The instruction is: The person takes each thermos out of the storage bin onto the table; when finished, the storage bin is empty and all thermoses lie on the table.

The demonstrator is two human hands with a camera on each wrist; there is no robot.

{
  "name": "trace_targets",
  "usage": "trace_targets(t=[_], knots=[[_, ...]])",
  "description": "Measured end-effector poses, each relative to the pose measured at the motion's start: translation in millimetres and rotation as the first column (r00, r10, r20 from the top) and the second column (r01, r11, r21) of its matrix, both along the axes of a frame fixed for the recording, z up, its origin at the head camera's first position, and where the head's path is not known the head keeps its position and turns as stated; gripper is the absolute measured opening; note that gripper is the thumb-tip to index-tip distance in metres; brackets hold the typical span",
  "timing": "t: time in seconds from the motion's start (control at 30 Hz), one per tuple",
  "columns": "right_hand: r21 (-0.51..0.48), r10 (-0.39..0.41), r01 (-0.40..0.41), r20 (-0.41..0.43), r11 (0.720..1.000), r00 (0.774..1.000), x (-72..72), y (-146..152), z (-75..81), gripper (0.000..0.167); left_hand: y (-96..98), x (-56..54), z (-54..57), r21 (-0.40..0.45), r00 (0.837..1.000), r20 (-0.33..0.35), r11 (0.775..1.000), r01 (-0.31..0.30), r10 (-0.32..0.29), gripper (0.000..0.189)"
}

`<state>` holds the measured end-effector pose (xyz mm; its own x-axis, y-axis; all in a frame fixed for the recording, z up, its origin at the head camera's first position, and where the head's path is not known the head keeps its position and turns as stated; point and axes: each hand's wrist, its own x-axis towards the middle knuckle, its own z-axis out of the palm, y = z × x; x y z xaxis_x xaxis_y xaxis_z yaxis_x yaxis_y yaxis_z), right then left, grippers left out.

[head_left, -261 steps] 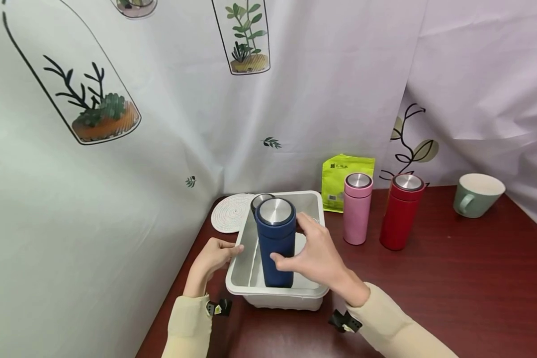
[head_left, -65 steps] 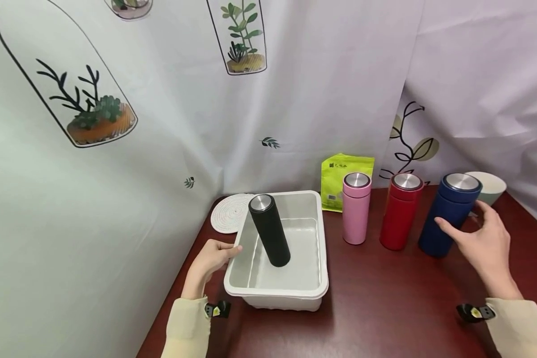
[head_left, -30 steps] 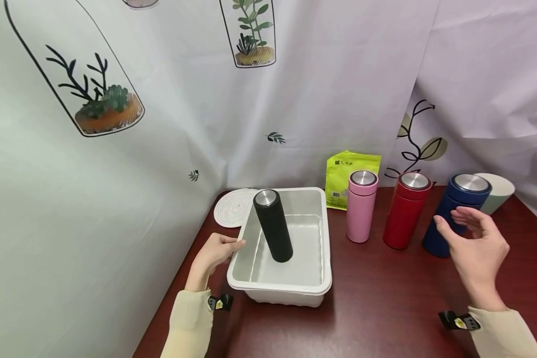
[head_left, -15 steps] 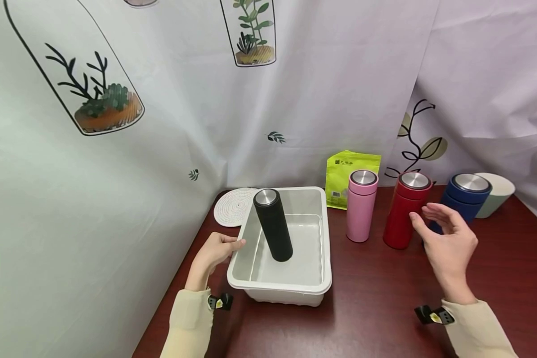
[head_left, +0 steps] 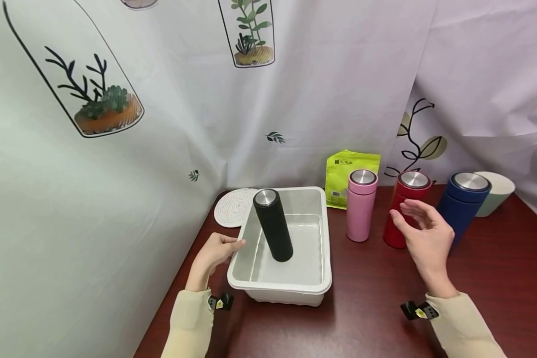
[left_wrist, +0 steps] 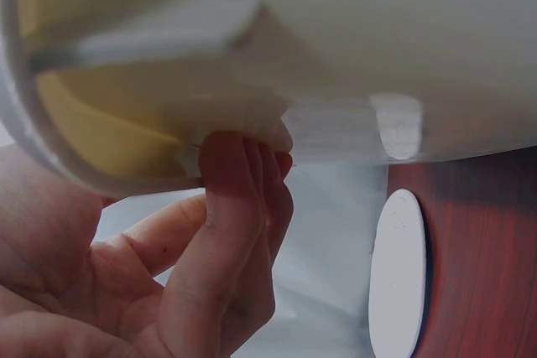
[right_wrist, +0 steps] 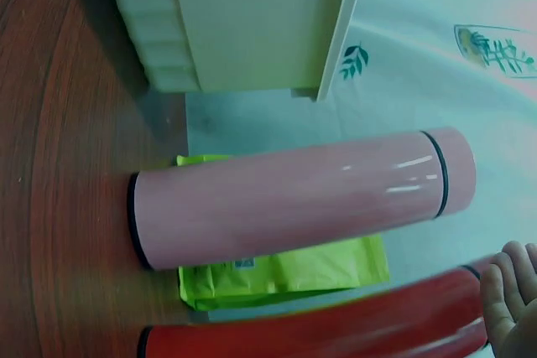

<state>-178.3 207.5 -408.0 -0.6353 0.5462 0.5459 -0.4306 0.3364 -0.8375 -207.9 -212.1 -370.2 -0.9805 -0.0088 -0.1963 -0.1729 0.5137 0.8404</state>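
A black thermos (head_left: 274,228) stands in a pale grey plastic bin (head_left: 277,287), leaning slightly in view. My left hand (head_left: 215,251) pinches the bin's left rim between thumb and fingers; the left wrist view shows its fingers (left_wrist: 231,182) bent against the bin wall (left_wrist: 377,56). Thumb and fingers apart, my right hand (head_left: 427,246) hovers in front of a red thermos (head_left: 411,193) and holds nothing. It hides part of that thermos and of the blue thermos (head_left: 461,211) to its right. A pink thermos (head_left: 359,214) stands left of the red one.
Behind the pink thermos a lime-green pouch (head_left: 340,184) leans on the fabric backdrop. A pale green cup (head_left: 496,191) stands behind the blue thermos. Left of the bin lies a round white woven mat (head_left: 229,209). All rest on a dark red wooden table (head_left: 349,318).
My right hand lifted the blue thermos out of the bin, stood it right of the red one, let go and moved left to the red thermos. My left hand stays on the rim.
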Motion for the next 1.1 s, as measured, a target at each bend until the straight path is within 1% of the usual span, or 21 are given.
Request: trace_targets(t=[0.2, 0.33, 0.5, 0.6, 0.73, 0.83, 1.0, 1.1], knots=[[-0.040, 0.053, -0.055, -0.040, 0.998, 0.998, -5.9, -11, 4.7, 0.039, 0.1, -0.9, -1.0, -0.015, 1.000, 0.000, 1.000, -0.006, 0.006, 0.034], [-0.051, 0.078, -0.080, -0.053, 0.995, 0.996, -10.6, -20, 6.2, 0.038, 0.3, -0.3, -0.7, -0.011, 1.000, 0.000, 1.000, 0.003, -0.003, 0.035], [-0.062, 0.134, -0.138, -0.056, 0.989, 0.989, -14.9, -33, 7.2, 0.037, 0.7, 0.9, -0.1, -0.023, 1.000, 0.003, 1.000, -0.001, 0.002, 0.035], [-0.066, 0.163, -0.166, -0.042, 0.984, 0.986, -16.7, -40, 7.0, 0.038, 1.2, 0.9, 0.5, -0.026, 1.000, 0.001, 1.000, 0.002, -0.001, 0.035], [-0.044, 0.190, -0.190, 0.005, 0.981, 0.982, -18.4, -51, 5.6, 0.038, 0.3, 0.7, -0.6, -0.022, 1.000, -0.004, 1.000, 0.001, -0.001, 0.035], [-0.042, 0.222, -0.221, 0.034, 0.974, 0.974, -20.0, -57, 6.0, 0.039, -0.2, -0.1, -0.9, -0.013, 1.000, -0.005, 1.000, -0.003, 0.003, 0.035], [-0.079, 0.299, -0.293, 0.075, 0.953, 0.951, -22.7, -63, 8.5, 0.043, -0.4, -0.7, -0.8, -0.009, 1.000, -0.001, 1.000, -0.004, 0.004, 0.035], [-0.081, 0.340, -0.332, 0.110, 0.940, 0.934, -25.2, -67, 11.1, 0.048, -0.3, -1.3, -0.8, -0.021, 1.000, -0.006, 1.000, -0.001, 0.001, 0.034]])
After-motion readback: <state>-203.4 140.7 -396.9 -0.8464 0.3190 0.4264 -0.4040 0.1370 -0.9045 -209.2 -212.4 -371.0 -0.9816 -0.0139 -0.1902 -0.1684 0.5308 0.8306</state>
